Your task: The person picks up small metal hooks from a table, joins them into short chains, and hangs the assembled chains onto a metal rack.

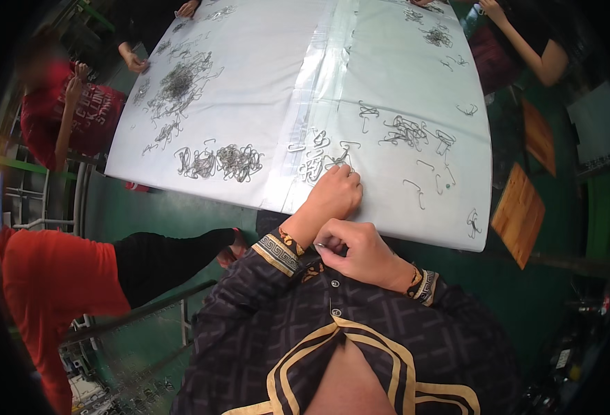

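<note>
Bent wire hooks [313,166] of dark metal lie in a loose pile at the near edge of the table. My left hand [334,192] reaches onto the right side of this pile, its fingers curled and closed at a wire hook [339,160]; the fingertips are partly hidden. Close to my chest, my right hand [360,254] is closed in a pinch. A small shiny metal bit [321,245] shows at its thumb and forefinger, but most of it is hidden in the hand.
More hooks lie in heaps at left [229,162], far left [179,83] and right [407,131] on the white-covered table [263,104]. Other people work around it. A red-clad person [56,277] is near my left; wooden stools [519,214] stand at right.
</note>
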A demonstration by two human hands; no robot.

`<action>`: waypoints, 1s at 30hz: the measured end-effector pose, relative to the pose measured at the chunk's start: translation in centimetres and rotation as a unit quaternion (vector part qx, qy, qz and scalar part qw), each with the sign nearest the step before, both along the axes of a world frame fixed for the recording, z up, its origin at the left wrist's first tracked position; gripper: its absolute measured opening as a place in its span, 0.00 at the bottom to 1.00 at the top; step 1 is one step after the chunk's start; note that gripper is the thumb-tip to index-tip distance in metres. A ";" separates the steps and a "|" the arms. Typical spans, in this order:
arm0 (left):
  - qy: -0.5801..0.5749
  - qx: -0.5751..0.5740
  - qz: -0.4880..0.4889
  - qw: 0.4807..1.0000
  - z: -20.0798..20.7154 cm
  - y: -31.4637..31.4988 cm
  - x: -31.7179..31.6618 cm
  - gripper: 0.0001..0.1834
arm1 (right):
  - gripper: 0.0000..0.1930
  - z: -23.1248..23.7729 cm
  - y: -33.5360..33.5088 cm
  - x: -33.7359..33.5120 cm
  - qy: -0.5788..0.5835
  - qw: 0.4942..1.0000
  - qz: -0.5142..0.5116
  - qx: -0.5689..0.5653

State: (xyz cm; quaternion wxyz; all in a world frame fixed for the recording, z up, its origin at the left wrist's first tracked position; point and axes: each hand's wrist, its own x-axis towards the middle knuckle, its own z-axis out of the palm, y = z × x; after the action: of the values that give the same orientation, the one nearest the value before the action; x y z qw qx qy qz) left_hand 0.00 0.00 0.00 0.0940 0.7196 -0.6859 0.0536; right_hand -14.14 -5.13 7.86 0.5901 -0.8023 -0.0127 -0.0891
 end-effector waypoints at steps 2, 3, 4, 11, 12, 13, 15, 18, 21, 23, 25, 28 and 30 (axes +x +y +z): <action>-0.011 -0.035 0.032 0.999 -0.6 0.4 -0.1 0.09 | 0.08 -0.3 -0.1 0.0 -0.001 1.000 0.000 0.018; 0.035 -0.042 0.055 0.997 -0.5 0.8 0.0 0.08 | 0.08 -0.4 0.0 0.1 -0.002 1.000 -0.008 0.018; 0.080 -0.050 0.078 0.992 -0.2 1.4 0.2 0.07 | 0.08 -0.4 0.1 0.1 -0.003 1.000 -0.016 0.018; 0.569 -0.171 0.196 0.780 5.6 8.4 0.1 0.01 | 0.07 -1.1 0.5 0.5 0.012 0.996 -0.086 0.036; 0.597 -0.183 0.180 0.760 6.4 9.2 -0.4 0.01 | 0.07 -1.3 0.6 0.6 0.016 0.994 -0.093 0.049; 0.625 -0.195 0.164 0.738 7.3 10.0 -1.0 0.02 | 0.07 -1.2 0.7 0.7 0.021 0.994 -0.093 0.050; 0.630 -0.213 0.136 0.734 8.2 10.8 -2.0 0.03 | 0.07 -1.2 0.7 0.8 0.030 0.994 -0.095 0.051; 0.567 -0.214 0.120 0.786 8.3 11.3 -2.9 0.05 | 0.07 -0.8 1.0 0.9 0.047 0.993 -0.096 0.055; 0.567 -0.204 0.115 0.790 8.2 11.5 -3.3 0.04 | 0.07 -1.2 1.3 1.1 0.009 0.994 -0.102 0.039; 0.572 -0.199 0.115 0.788 7.9 11.7 -3.4 0.04 | 0.07 -1.2 1.4 1.1 0.015 0.994 -0.100 0.040; 0.567 -0.194 0.111 0.793 7.9 11.8 -3.3 0.04 | 0.07 -1.2 1.4 1.1 0.023 0.994 -0.099 0.036; 0.561 -0.188 0.109 0.799 8.1 11.8 -3.3 0.03 | 0.06 -1.0 1.3 1.1 0.029 0.995 -0.095 0.029; 0.544 -0.194 0.109 0.809 8.1 11.8 -3.2 0.03 | 0.06 -1.1 1.4 1.1 0.022 0.995 -0.094 0.030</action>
State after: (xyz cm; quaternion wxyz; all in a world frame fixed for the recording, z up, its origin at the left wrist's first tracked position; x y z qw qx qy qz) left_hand -3.19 11.84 8.07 0.5825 0.6679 -0.4155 -0.2050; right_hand -13.07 -3.72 6.80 0.6029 -0.7837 0.0784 -0.1269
